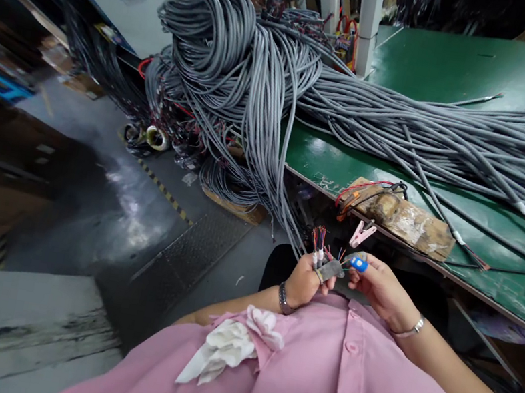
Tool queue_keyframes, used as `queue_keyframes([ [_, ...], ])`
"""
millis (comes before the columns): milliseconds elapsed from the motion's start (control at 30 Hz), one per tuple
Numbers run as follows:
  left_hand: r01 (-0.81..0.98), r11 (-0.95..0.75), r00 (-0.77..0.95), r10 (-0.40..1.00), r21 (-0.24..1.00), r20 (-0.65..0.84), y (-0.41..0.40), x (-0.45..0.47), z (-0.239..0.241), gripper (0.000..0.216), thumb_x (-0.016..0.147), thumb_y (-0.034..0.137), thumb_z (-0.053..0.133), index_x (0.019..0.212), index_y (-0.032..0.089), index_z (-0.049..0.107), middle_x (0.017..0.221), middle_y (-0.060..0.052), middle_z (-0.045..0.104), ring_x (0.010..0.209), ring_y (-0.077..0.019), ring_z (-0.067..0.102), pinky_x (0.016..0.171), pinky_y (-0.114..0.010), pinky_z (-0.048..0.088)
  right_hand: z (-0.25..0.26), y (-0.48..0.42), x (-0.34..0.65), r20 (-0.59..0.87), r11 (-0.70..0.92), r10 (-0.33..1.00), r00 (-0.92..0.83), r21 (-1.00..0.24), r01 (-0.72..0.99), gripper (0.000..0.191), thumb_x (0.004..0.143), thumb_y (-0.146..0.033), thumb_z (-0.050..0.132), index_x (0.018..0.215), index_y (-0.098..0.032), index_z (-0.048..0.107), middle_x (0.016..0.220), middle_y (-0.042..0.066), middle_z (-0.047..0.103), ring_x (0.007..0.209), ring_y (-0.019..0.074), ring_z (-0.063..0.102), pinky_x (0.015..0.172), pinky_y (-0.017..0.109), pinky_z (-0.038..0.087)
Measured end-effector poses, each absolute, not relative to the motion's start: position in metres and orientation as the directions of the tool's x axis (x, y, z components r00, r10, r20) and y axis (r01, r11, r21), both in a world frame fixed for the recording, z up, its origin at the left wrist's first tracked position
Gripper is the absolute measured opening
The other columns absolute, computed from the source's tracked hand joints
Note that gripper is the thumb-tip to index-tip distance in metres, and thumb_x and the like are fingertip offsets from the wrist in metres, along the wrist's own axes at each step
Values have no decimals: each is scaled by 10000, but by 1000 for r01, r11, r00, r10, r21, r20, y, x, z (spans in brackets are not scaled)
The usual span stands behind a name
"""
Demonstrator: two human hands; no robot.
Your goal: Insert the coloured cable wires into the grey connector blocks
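Observation:
My left hand [304, 284] is closed round several grey cables whose stripped ends fan out in thin coloured wires [319, 237]. A grey wrapping [329, 271] covers its thumb. My right hand [380, 290] sits just to the right, fingertips pinched at fine coloured wires beside the left thumb. A blue band [358, 263] is wrapped round one of its fingers. The exact wire between those fingertips is too small to make out clearly. Just above the right hand, a pink clip [362, 234] is at the bench edge.
Long grey cables [407, 124] lie across the green bench [469, 63], with a thick coil [210, 31] hanging off its left end. Near the front edge sits a worn wooden block [405, 218] with red and black leads. A white post [368, 25] rises behind.

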State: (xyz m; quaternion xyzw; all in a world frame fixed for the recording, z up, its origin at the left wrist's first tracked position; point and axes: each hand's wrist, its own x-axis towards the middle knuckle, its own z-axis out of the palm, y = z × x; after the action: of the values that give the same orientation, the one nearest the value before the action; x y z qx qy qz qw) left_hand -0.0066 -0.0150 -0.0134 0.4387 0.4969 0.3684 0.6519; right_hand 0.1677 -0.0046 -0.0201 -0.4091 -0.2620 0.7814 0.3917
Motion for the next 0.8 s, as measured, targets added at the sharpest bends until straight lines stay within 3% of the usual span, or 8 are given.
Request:
queue_keyframes([
  [200,-19,319,233,923,947,-306,-17,-7,-17,393,777,517,625,717,134,568,541,-2,587,382,-70,478,387,-196,341,-22,-5,164,-432,-525,849,-304,-756,-390,216,655,-316,789,728,-181,638,616,-30,545,541,87,434,527,242,357],
  [533,-152,348,154,933,925,-325,-15,-8,-17,371,728,501,675,737,150,554,496,30,558,348,-60,439,359,-188,306,-21,-7,165,-423,-486,874,-240,-752,-446,147,678,-249,738,682,-196,601,571,-43,486,539,95,405,543,247,365],
  [633,-222,349,195,931,910,-310,-11,-13,-14,379,702,501,693,709,149,552,459,38,528,321,-54,402,335,-189,266,-27,1,175,-443,-475,876,-190,-728,-494,169,730,-364,708,736,-220,619,639,-30,530,554,103,434,566,257,411],
  [800,-252,426,379,869,869,-317,0,-14,-4,386,678,492,714,691,142,554,445,23,534,296,-59,389,303,-194,241,-23,19,182,-407,-503,864,-296,-698,-510,459,807,-652,509,856,-226,672,860,41,627,661,134,537,645,284,472],
])
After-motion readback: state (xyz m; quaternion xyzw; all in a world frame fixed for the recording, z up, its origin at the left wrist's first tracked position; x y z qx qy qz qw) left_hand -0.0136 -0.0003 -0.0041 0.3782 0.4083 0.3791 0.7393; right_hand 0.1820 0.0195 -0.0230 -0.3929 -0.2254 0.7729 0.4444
